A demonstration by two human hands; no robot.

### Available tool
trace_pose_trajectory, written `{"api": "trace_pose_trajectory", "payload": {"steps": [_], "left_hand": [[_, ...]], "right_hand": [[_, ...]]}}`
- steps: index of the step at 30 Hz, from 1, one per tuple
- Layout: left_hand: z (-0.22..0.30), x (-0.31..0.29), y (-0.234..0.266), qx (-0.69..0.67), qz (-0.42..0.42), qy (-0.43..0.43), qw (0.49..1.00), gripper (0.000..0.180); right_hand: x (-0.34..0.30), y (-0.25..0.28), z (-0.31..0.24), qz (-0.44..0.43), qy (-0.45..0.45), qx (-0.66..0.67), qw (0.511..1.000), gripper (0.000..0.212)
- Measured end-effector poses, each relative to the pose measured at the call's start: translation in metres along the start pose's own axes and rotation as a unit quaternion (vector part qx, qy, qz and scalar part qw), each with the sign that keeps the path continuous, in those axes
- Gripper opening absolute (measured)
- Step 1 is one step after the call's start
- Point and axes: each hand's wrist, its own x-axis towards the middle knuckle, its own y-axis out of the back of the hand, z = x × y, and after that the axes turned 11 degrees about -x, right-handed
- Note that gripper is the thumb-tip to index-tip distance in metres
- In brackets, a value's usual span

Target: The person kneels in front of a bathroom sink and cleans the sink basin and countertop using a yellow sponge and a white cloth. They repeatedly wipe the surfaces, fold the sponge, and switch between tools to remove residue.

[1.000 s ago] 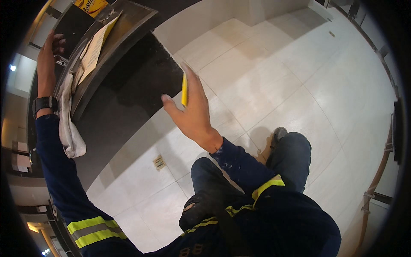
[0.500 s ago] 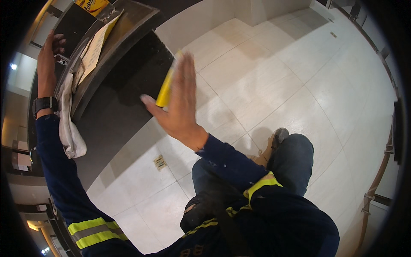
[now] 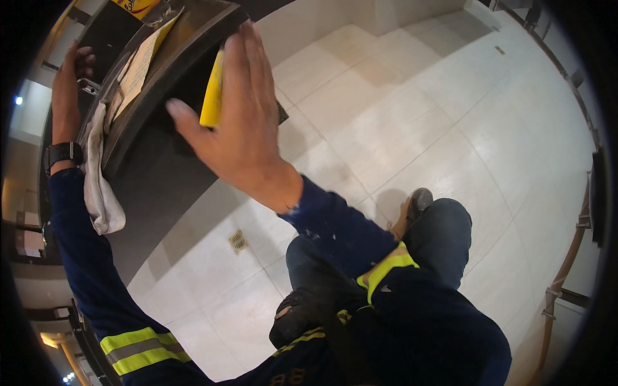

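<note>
My right hand [image 3: 241, 122] is raised in front of the dark curved counter [image 3: 187, 71], fingers straight and together, thumb spread away. Against its palm, between thumb and fingers, sits a bright yellow flat-sided piece [image 3: 212, 93]; most of it is hidden, so its kind cannot be made out. Over at the far left, my left hand [image 3: 67, 83] reaches beyond the counter top with loosely bent fingers, and nothing shows in it. Close to those fingers lies a small silvery and red object [image 3: 89, 85]. A grubby white cloth [image 3: 100, 193] hangs over the counter's edge near my left wrist.
A yellowish sheet with writing [image 3: 138, 74] lies on the counter, and a yellow package [image 3: 136, 6] stands at its far end beside clear plastic. Pale floor tiles [image 3: 399, 135] with a small drain [image 3: 238, 241] spread below. A brown rail [image 3: 570, 257] runs along the right.
My right hand has moved up and to the left, toward the counter, carrying the yellow piece along. The left hand has barely shifted.
</note>
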Motion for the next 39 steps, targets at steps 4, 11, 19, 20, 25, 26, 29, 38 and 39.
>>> {"api": "trace_pose_trajectory", "payload": {"steps": [4, 11, 19, 20, 25, 26, 29, 38, 39], "left_hand": [[0.000, 0.000, -0.002, 0.008, 0.011, 0.006, 1.000, 0.055], [0.002, -0.002, 0.002, -0.017, 0.010, 0.026, 0.999, 0.057], [-0.003, -0.003, 0.004, -0.023, 0.006, 0.027, 0.999, 0.057], [-0.003, -0.004, 0.003, -0.023, 0.011, 0.021, 0.999, 0.058], [-0.004, 0.000, 0.006, -0.027, 0.014, 0.007, 1.000, 0.059], [-0.004, 0.000, 0.005, -0.025, 0.011, 0.003, 1.000, 0.059], [-0.012, 0.003, 0.006, -0.025, 0.002, -0.001, 1.000, 0.059], [0.001, -0.006, 0.005, -0.018, 0.016, 0.024, 0.999, 0.055], [-0.002, -0.005, 0.005, -0.015, 0.017, 0.027, 0.999, 0.056]], "right_hand": [[0.002, -0.004, 0.005, 0.038, 0.042, -0.006, 0.998, 0.100], [-0.039, -0.001, 0.058, -0.009, 0.084, -0.030, 0.996, 0.097], [0.000, 0.001, 0.041, 0.015, 0.153, -0.036, 0.987, 0.090], [-0.007, 0.002, 0.047, 0.004, 0.151, -0.063, 0.986, 0.090], [-0.079, 0.025, 0.073, -0.101, 0.055, -0.117, 0.986, 0.087], [-0.078, 0.023, 0.076, -0.081, 0.064, -0.093, 0.990, 0.087], [-0.037, 0.012, 0.058, -0.036, 0.087, -0.050, 0.994, 0.089], [-0.068, 0.024, 0.068, -0.083, 0.060, -0.097, 0.990, 0.093], [-0.065, 0.026, 0.065, -0.090, 0.058, -0.098, 0.989, 0.093]]}}
